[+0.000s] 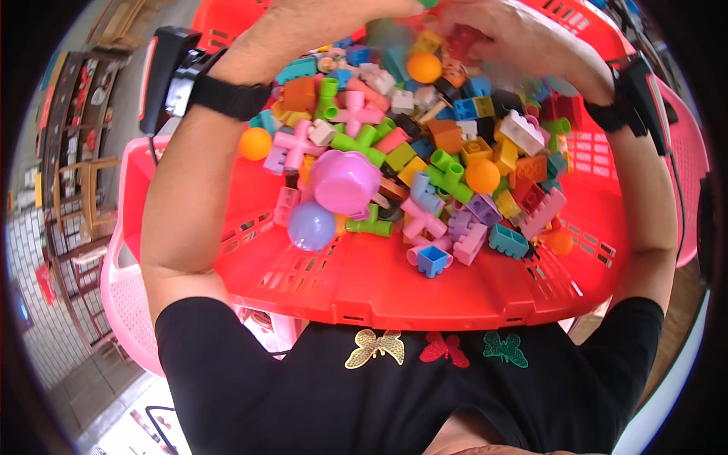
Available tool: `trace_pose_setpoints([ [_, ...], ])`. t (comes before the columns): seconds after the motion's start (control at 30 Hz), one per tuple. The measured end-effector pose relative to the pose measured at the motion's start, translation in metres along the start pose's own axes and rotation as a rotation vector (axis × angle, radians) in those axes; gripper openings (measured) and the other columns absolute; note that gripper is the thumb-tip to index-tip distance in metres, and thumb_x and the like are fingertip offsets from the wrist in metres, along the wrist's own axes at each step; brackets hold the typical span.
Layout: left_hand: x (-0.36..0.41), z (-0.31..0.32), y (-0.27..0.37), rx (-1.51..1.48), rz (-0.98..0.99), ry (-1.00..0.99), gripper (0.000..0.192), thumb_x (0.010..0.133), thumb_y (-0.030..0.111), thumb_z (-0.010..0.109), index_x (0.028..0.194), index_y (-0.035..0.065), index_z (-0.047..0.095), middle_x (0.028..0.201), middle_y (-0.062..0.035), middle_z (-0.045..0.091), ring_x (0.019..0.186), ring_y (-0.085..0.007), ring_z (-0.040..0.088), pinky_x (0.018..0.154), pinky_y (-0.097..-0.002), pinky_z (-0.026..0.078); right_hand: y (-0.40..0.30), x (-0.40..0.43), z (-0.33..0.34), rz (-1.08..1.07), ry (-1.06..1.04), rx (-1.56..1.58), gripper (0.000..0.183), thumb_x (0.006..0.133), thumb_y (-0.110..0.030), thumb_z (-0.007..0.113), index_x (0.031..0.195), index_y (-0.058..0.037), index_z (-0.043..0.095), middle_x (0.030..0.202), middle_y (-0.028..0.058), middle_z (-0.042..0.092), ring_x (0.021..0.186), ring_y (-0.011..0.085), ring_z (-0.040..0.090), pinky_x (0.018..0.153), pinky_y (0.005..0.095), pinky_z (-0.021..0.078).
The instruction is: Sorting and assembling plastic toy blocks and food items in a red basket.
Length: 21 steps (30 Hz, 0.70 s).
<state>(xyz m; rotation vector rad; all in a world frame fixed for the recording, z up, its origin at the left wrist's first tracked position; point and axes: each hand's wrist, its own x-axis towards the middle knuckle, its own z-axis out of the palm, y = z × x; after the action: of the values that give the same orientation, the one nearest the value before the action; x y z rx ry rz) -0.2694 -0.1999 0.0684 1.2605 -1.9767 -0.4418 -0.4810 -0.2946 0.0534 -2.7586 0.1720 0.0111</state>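
A red plastic basket (392, 304) holds a heap of toy building blocks and toy pipe pieces. My left hand (364, 11) reaches over the far part of the heap, partly cut off by the top edge, its fingertips near a small green piece (427, 3). Across from it, my right hand (500, 31) is blurred above the blocks, close to a reddish piece (462, 42); its grip is unclear. An orange ball (424, 67) lies below the hands. Nearer to me are a pink toy cup (346, 181), a blue-violet ball (311, 226) and a blue block (432, 260).
Pink plastic chairs (128, 318) flank the basket, partly hidden by it and my arms. Shelves (85, 131) and wooden chairs stand farther off at the left. Both wrists carry strapped black devices (165, 79) with cables hanging down.
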Motion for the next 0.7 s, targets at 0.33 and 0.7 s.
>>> trace_pose_setpoints([
  [0.33, -0.003, 0.012, -0.001, -0.24, -0.095, -0.127, 0.032, 0.075, -0.002, 0.071, 0.103, 0.0013, 0.056, 0.094, -0.0037, 0.062, 0.087, -0.011, 0.061, 0.08, -0.028, 0.051, 0.005, -0.001, 0.004, -0.071, 0.231, 0.152, 0.051, 0.081, -0.024, 0.071, 0.119, 0.0001, 0.048, 0.095, 0.0205, 0.059, 0.097, 0.0338, 0.059, 0.085, 0.0397, 0.0472],
  [0.7, -0.002, 0.019, -0.003, -0.397, 0.049, 0.215, 0.05, 0.081, 0.009, 0.073, 0.124, 0.0011, 0.05, 0.115, -0.0111, 0.059, 0.105, -0.0185, 0.059, 0.088, -0.0326, 0.049, -0.007, 0.008, -0.009, 0.072, 0.47, 0.25, 0.053, 0.077, -0.022, 0.071, 0.119, 0.0005, 0.047, 0.091, 0.0167, 0.062, 0.086, 0.027, 0.062, 0.077, 0.0367, 0.049],
])
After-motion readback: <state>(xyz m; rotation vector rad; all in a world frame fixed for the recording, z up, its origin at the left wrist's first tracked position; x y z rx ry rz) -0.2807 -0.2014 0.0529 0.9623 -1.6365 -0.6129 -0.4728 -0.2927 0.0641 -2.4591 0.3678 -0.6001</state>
